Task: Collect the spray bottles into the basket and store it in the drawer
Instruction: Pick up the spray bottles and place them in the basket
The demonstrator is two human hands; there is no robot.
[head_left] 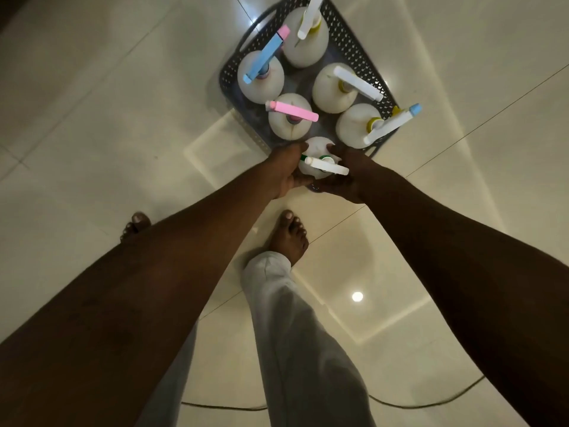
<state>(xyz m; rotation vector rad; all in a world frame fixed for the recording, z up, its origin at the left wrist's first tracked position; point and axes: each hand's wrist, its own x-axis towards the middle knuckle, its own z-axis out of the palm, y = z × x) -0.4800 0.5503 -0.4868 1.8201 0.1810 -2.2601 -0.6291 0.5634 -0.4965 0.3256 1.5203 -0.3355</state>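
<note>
Glossy cream tiled floor [92, 134] fills the view, wide open room on every side of the basket; a thin dark cable [425, 403] runs across the tiles near the bottom edge. One dark perforated basket [354, 47] sits on the floor ahead of the person, corner toward them, handle cut-out on its left wall. Two bare feet, one light trouser leg [295, 334] below it.

Spray bottles, six total, all white-bodied and upright. Five stand inside the basket, packed close, some touching: one with blue trigger head [261, 57], one with pink head [292, 111], three with white heads [309, 18] [357, 83] [388, 123], the last tipped blue and poking out over the right rim. Sixth bottle [318, 149], white head with green collar, is at the basket's near corner, by the rim; cannot tell if its base is down inside.

Left hand [284, 172] and right hand [348, 177] both have their grip clamped on that sixth bottle, one on each side, fingers wrapped round its body.
</note>
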